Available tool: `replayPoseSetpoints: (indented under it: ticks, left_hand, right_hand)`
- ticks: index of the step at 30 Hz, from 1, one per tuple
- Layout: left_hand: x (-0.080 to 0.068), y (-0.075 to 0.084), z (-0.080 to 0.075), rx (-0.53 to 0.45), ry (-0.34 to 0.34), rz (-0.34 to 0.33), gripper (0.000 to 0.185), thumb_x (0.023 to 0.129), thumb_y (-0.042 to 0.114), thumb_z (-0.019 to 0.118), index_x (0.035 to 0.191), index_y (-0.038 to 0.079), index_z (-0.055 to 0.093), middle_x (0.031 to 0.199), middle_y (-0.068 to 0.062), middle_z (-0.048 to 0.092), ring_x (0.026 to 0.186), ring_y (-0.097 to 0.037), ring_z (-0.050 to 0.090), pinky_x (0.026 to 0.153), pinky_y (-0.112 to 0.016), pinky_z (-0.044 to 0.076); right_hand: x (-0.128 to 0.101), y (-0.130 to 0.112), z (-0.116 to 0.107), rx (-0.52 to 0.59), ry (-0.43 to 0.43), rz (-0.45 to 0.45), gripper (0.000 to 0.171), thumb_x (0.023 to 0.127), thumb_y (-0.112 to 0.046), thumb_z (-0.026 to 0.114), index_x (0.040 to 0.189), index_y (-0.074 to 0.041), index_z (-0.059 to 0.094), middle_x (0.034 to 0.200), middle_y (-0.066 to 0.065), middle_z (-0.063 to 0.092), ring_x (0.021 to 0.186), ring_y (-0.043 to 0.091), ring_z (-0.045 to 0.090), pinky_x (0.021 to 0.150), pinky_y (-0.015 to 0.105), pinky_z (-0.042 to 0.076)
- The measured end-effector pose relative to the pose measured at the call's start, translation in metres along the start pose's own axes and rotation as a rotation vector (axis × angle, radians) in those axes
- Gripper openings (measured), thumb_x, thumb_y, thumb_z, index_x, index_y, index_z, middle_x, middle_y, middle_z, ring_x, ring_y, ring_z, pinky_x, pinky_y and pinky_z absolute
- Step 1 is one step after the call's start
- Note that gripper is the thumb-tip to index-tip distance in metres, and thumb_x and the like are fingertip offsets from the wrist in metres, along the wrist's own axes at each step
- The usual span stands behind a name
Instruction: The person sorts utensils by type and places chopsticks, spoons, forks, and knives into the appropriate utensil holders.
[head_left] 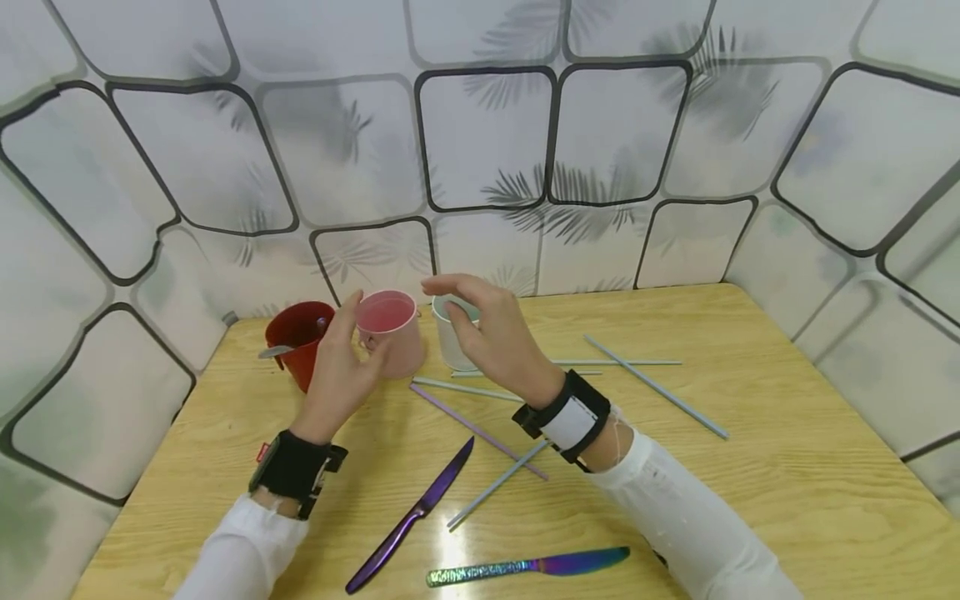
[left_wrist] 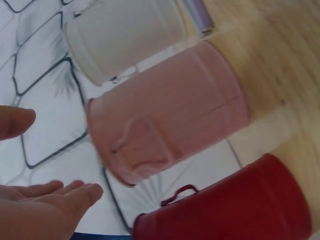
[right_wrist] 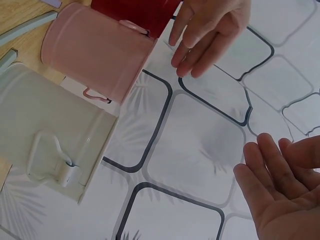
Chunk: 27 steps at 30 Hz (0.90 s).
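Note:
My left hand (head_left: 339,373) hovers between the red bucket (head_left: 302,360) and the pink bucket (head_left: 405,354), its fingers and thumb spread apart with nothing between them. In front of the white bucket (head_left: 452,343) my right hand (head_left: 501,335) hangs in the air, loosely curved and holding nothing. The left wrist view has the pink bucket (left_wrist: 175,105) just beyond the left fingertips, its small handle facing the camera. From the red bucket's rim a silvery utensil handle (head_left: 276,352) sticks out. In the right wrist view, the right palm (right_wrist: 290,210) is bare.
Thin straw-like sticks in pale blue, green and purple lie scattered on the wooden table, including a purple one (head_left: 480,429) and a blue one (head_left: 660,390). A purple knife (head_left: 420,508) and a rainbow-coloured knife (head_left: 528,567) lie near the front. A patterned wall (head_left: 487,142) stands behind the buckets.

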<state>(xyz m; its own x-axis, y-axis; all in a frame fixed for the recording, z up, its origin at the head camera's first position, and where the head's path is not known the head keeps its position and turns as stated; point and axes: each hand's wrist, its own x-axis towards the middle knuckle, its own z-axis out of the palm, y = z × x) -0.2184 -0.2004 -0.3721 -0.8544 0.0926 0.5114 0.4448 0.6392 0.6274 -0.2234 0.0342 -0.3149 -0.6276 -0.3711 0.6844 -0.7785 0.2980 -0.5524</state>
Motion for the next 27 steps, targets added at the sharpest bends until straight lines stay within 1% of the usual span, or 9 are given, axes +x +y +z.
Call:
replayPoseSetpoints:
  ticks: [2,7,11,13,16,18,20,23,27]
  left_hand:
    - [0.001,-0.005,0.002,0.0,-0.009,-0.05,0.081,0.095,0.009,0.073,0.158,-0.009,0.026,0.161,-0.029,0.033,0.146,-0.046,0.036,0.117,-0.061,0.033]
    - [0.002,-0.017,0.006,0.008,-0.035,-0.162,0.087,0.097,0.016,0.072,0.16,-0.007,0.017,0.163,-0.031,0.027,0.145,-0.049,0.035,0.116,-0.061,0.034]
    - [0.002,-0.031,0.011,-0.018,-0.063,-0.223,0.089,0.098,0.016,0.07,0.161,-0.007,0.012,0.163,-0.031,0.025,0.146,-0.047,0.035,0.117,-0.057,0.034]
    - [0.003,-0.037,0.015,-0.037,-0.07,-0.239,0.09,0.098,0.015,0.07,0.162,-0.007,0.01,0.163,-0.03,0.027,0.147,-0.045,0.036,0.119,-0.055,0.033]
    - [0.004,-0.044,0.017,-0.055,-0.077,-0.245,0.092,0.098,0.014,0.07,0.161,-0.007,0.007,0.161,-0.032,0.029,0.145,-0.043,0.039,0.119,-0.054,0.033]
    - [0.006,-0.045,0.019,-0.061,-0.086,-0.254,0.092,0.098,0.015,0.07,0.161,-0.007,0.007,0.154,-0.033,0.039,0.137,-0.042,0.046,0.115,-0.053,0.037]
    - [0.007,-0.047,0.02,-0.077,-0.098,-0.261,0.088,0.098,0.015,0.069,0.161,-0.006,0.011,0.146,-0.032,0.047,0.128,-0.04,0.05,0.11,-0.052,0.041]
    - [0.007,-0.05,0.022,-0.113,-0.124,-0.27,0.077,0.099,0.014,0.069,0.158,-0.002,0.021,0.127,-0.026,0.054,0.112,-0.037,0.051,0.098,-0.049,0.043]
    - [0.007,-0.054,0.022,-0.157,-0.153,-0.261,0.07,0.101,0.013,0.067,0.156,0.0,0.026,0.134,-0.024,0.053,0.117,-0.036,0.051,0.104,-0.05,0.042]
  right_hand:
    - [-0.001,0.001,-0.001,-0.005,-0.005,-0.001,0.033,0.101,0.006,0.055,0.131,-0.002,0.067,0.123,0.009,0.072,0.123,0.02,0.064,0.102,0.041,0.052]
    - [-0.004,0.003,-0.001,-0.015,0.002,-0.02,0.034,0.1,0.008,0.055,0.13,-0.002,0.067,0.122,0.009,0.073,0.121,0.02,0.065,0.101,0.039,0.053]
    - [-0.006,0.005,0.003,-0.009,-0.004,-0.027,0.033,0.099,0.008,0.056,0.128,-0.001,0.068,0.122,0.01,0.073,0.12,0.02,0.066,0.101,0.038,0.053]
    - [-0.007,0.005,0.005,-0.005,-0.011,-0.029,0.032,0.099,0.008,0.056,0.128,0.0,0.068,0.121,0.01,0.073,0.12,0.02,0.066,0.101,0.037,0.053]
    - [-0.006,0.004,0.006,-0.009,-0.013,-0.033,0.03,0.099,0.007,0.056,0.127,0.0,0.068,0.121,0.01,0.073,0.121,0.02,0.065,0.103,0.033,0.052]
    - [-0.006,0.003,0.005,-0.009,-0.014,-0.035,0.03,0.099,0.007,0.057,0.126,0.001,0.068,0.122,0.011,0.073,0.121,0.021,0.065,0.103,0.032,0.051]
    - [-0.006,0.003,0.005,-0.014,-0.019,-0.036,0.03,0.099,0.007,0.057,0.126,0.001,0.068,0.122,0.011,0.072,0.122,0.021,0.065,0.104,0.031,0.05]
    - [-0.007,0.002,0.004,-0.022,-0.034,-0.034,0.029,0.099,0.008,0.057,0.125,0.0,0.069,0.123,0.01,0.072,0.122,0.02,0.064,0.105,0.031,0.049]
    - [-0.009,0.003,0.004,-0.024,-0.051,-0.051,0.028,0.1,0.006,0.057,0.125,-0.001,0.068,0.123,0.01,0.071,0.124,0.02,0.063,0.106,0.032,0.049]
